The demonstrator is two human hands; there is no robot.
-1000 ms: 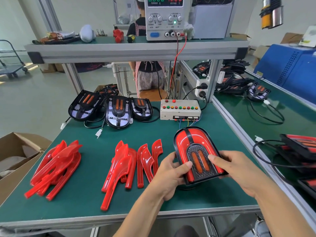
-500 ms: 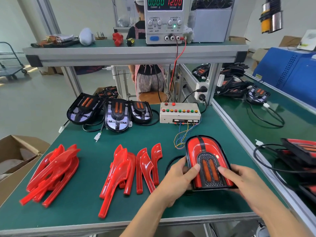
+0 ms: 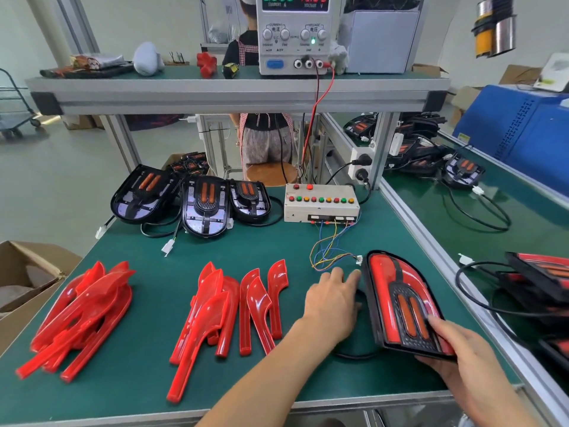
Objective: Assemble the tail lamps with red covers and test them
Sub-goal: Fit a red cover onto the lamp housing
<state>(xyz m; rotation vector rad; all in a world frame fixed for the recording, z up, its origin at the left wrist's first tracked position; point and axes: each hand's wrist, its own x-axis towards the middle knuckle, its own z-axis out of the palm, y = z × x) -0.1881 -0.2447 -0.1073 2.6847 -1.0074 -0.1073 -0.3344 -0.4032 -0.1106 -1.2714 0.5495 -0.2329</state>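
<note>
A tail lamp (image 3: 397, 300) with red covers fitted is tilted up at the right of the green bench (image 3: 154, 241). My right hand (image 3: 455, 349) grips its near end, thumb on top. My left hand (image 3: 334, 300) lies beside the lamp's left edge with fingers stretched toward the coloured test wires (image 3: 331, 254) and their white connector (image 3: 359, 259). The wires run to the beige test box (image 3: 320, 203) with its row of buttons. Two piles of loose red covers (image 3: 234, 306) (image 3: 83, 315) lie on the left.
Three uncovered lamps (image 3: 203, 204) with cables stand at the back left. A power supply (image 3: 292, 35) sits on the shelf above. More lamps and cables (image 3: 535, 285) lie on the right-hand bench. A cardboard box (image 3: 27, 278) is left; a person stands behind.
The lamp moved right and forward toward the wires. My left hand let go of it and reached along the bench to the connector; my right hand slid to the lamp's near end.
</note>
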